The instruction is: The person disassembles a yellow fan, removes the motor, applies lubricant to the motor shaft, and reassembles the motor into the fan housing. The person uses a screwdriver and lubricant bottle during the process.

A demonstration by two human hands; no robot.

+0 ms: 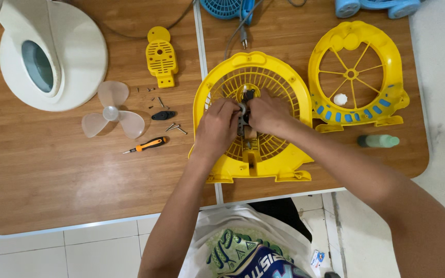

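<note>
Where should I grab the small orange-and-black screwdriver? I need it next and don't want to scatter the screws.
Grip the orange-and-black screwdriver by its thick handle, coming from above on the right end. It lies flat with its thin tip pointing left; the loose screws sit just above it.

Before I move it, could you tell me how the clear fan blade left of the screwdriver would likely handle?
The clear fan blade looks thin plastic, so probably light and somewhat flexible. Lying flat, it should slide rather than roll. Its blades seem breakable if squeezed.

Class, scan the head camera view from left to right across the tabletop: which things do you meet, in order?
White fan base → clear fan blade → orange-handled screwdriver → small yellow cover plate → left hand → right hand → yellow spoked fan guard → green bottle.
</note>
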